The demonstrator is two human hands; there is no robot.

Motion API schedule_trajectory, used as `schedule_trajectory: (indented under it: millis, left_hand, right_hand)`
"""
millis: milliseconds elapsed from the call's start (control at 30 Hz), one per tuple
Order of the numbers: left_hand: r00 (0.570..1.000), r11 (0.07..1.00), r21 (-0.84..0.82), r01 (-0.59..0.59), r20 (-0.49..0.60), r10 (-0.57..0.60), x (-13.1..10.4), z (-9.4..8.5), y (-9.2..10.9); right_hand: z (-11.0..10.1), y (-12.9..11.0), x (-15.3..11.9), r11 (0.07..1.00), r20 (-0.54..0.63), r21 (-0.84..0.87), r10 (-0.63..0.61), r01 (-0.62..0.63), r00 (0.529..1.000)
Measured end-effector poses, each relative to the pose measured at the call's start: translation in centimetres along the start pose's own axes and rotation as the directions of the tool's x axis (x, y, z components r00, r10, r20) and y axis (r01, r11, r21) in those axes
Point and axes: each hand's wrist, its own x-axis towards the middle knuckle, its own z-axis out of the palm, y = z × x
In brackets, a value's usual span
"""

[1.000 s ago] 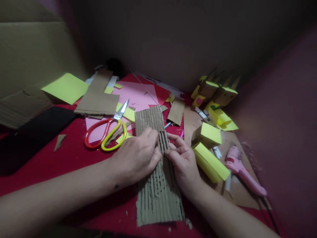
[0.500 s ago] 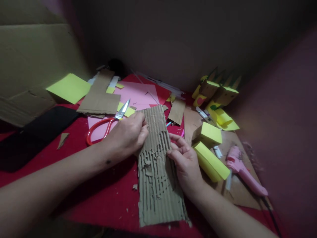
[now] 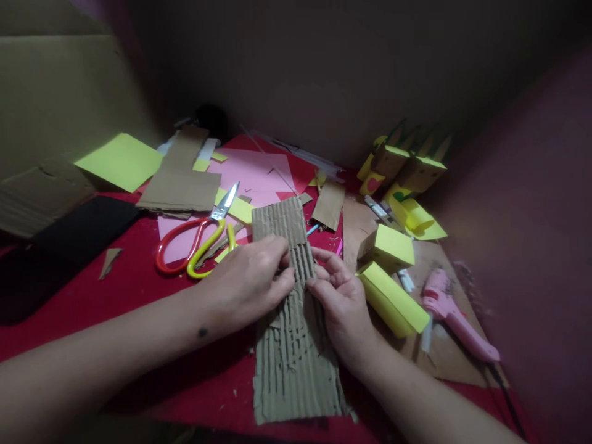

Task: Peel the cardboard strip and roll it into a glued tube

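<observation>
A strip of corrugated cardboard (image 3: 300, 382) lies lengthwise in front of me, its ridges bare and ragged in the middle. My left hand (image 3: 259, 271) is closed over its left middle part, fingertips curled against the torn ridges; any loose bit between them is hidden. Along the right edge, my right hand (image 3: 342, 302) pinches the strip between thumb and fingers. Just beyond my left hand lie scissors (image 3: 203, 237) with one red and one yellow handle, blades pointing away.
A pink glue gun (image 3: 456, 314) rests on brown cardboard at the right, beside yellow paper-covered boxes (image 3: 393, 302). Decorated cardboard pieces (image 3: 407, 166) stand behind. Pink paper (image 3: 254, 169), a cut cardboard piece (image 3: 180, 185) and a dark flat object (image 3: 83, 237) lie farther left, on red cloth.
My left hand has moved down and right across the strip from its upper left edge, uncovering the yellow scissor handle. My right hand keeps its hold on the right edge.
</observation>
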Motion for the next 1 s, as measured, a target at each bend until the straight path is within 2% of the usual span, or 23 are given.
schedule_trajectory:
  millis: [133,333,467,600,800,900,1000]
  left_hand:
    - [0.999,0.998,0.058,-0.007,0.038,0.004,-0.1,0.2,0.1]
    - [0.997,0.997,-0.013,-0.074,0.003,0.074,0.2,0.0,-0.3]
    - [0.997,0.995,-0.056,-0.077,0.011,0.078,0.1,-0.3,-0.4]
    - [0.993,0.993,0.002,-0.119,0.025,0.119,-0.1,0.0,-0.4]
    - [0.984,0.986,0.074,-0.15,-0.081,0.156,0.4,-0.1,-1.1]
    - [0.983,0.994,0.076,-0.075,-0.162,0.087,1.0,-1.1,-2.0]
    - [0.962,0.999,0.042,-0.032,-0.27,0.042,1.2,-2.0,-2.6]
  right_hand:
    - [-0.1,0.1,0.1,1.0,0.009,-0.006,-0.005,0.005,1.0]
    - [-0.1,-0.1,0.2,1.0,0.0,0.002,0.004,-0.004,1.0]
    - [-0.1,-0.2,0.3,1.0,0.0,0.007,0.002,-0.002,1.0]
    - [-0.2,-0.1,0.2,1.0,0.001,-0.002,0.008,-0.008,1.0]
    - [-0.3,-0.1,0.2,1.0,0.006,-0.004,0.015,-0.015,1.0]
    - [-0.2,-0.3,0.1,0.999,-0.009,-0.005,0.035,-0.035,0.999]
    - [-0.2,-0.5,0.1,0.999,-0.036,-0.006,0.047,-0.048,0.998]
